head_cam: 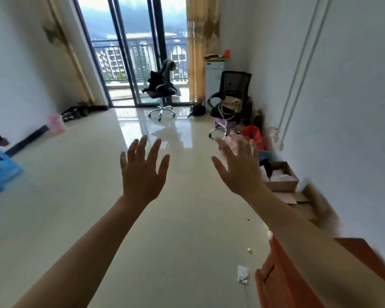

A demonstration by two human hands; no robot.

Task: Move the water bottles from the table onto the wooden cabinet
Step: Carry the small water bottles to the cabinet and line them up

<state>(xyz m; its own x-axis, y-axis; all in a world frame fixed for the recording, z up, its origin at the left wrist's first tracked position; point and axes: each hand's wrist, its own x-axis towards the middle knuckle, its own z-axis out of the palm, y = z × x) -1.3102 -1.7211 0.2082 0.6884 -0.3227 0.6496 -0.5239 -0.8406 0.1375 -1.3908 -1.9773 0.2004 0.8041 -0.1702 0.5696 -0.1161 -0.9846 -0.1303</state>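
Note:
Both of my arms stretch out in front of me over a shiny tiled floor. My left hand (142, 172) is empty, palm down, fingers spread. My right hand (240, 165) is likewise empty with its fingers apart. An orange-brown wooden cabinet (282, 283) shows at the bottom right, partly hidden under my right forearm. No water bottles and no table are in sight.
Open cardboard boxes (280, 176) and clutter line the right wall. Two office chairs, the near one (231, 96) and the far one (161, 90), stand near the glass balcony door (133, 52). A blue object (0, 174) sits at the left edge, a pink bin (55, 123) by the left wall. Paper scrap (242, 274) lies on the floor.

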